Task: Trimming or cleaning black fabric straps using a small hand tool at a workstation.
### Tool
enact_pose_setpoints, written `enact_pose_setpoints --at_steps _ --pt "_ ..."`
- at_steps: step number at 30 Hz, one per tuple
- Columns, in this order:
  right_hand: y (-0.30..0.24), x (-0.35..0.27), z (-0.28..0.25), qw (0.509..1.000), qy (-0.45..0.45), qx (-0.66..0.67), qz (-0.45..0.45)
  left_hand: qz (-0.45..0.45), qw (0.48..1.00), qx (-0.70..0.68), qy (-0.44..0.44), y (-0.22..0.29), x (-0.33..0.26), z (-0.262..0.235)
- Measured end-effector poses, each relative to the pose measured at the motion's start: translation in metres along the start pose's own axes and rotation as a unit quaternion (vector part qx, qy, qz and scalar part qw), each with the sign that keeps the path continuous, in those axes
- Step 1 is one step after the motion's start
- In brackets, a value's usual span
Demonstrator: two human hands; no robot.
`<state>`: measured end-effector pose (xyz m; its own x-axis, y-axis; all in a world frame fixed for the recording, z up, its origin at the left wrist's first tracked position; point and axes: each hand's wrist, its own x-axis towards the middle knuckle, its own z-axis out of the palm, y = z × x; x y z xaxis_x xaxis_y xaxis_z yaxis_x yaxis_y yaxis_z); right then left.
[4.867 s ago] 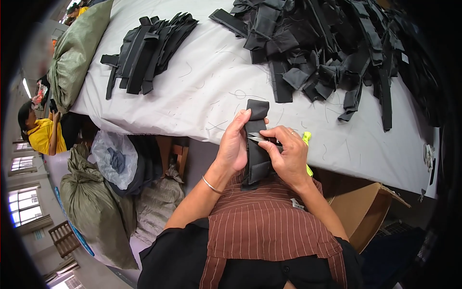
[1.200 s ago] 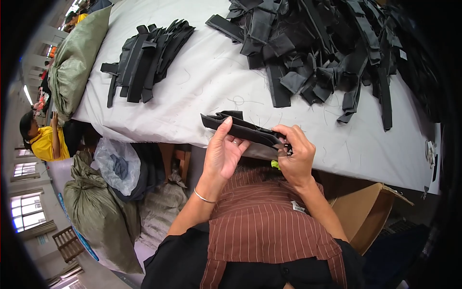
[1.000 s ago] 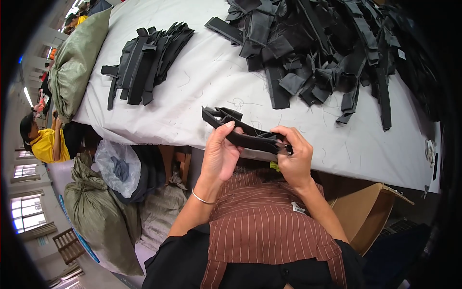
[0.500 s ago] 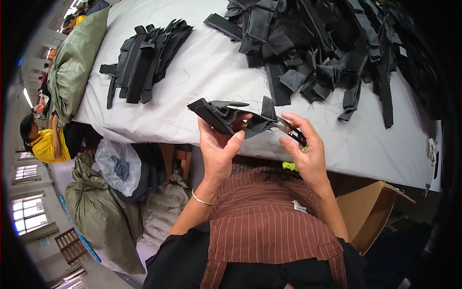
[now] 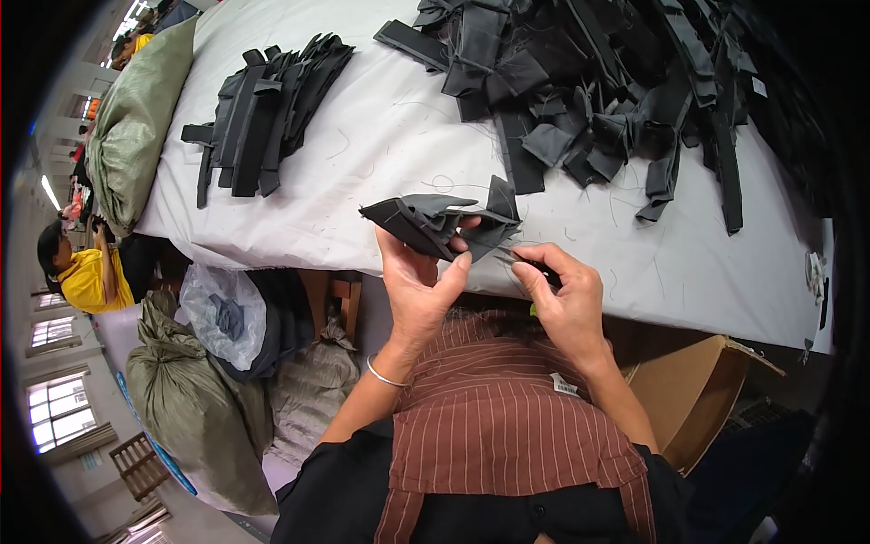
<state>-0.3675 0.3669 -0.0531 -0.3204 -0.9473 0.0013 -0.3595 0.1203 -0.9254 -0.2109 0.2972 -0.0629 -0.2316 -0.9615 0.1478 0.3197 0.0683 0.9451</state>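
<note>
My left hand (image 5: 419, 281) grips a folded black fabric piece (image 5: 412, 227) just over the table's near edge, its fingers partly inside the folds. A narrow end of the piece sticks up on its right side. In my right hand (image 5: 566, 295) is a pair of black-handled thread snips (image 5: 546, 275), mostly hidden by the fingers. My right thumb and forefinger come together close to the fabric's lower right corner, where thin loose threads show. Whether they also pinch a thread is too small to tell.
Neatly bundled black strips (image 5: 263, 118) lie on the white-covered table (image 5: 362, 136) at left. A loose heap of black fabric pieces (image 5: 589, 100) covers the far right. Below are stuffed sacks (image 5: 186, 390) and a cardboard box (image 5: 693, 390). A person in yellow (image 5: 86, 276) sits far left.
My right hand has moved slightly down and left, turning so the snips sit deeper among the fingers. The left hand and fabric have shifted slightly right.
</note>
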Motion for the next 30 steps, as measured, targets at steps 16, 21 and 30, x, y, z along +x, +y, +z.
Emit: enact_pose_setpoints --at_steps 16,21,30 --pt "0.002 0.001 0.008 0.99 0.09 -0.079 -0.08 0.045 0.997 0.055 -0.008 -0.011 -0.005 0.002" --pt "-0.004 0.001 0.005 0.987 0.069 -0.126 -0.077 0.041 0.998 0.047 -0.013 -0.013 -0.006 0.002" --pt "-0.004 0.0 0.002 0.983 0.051 -0.162 -0.072 0.047 0.995 0.087 -0.006 -0.02 -0.011 -0.002"
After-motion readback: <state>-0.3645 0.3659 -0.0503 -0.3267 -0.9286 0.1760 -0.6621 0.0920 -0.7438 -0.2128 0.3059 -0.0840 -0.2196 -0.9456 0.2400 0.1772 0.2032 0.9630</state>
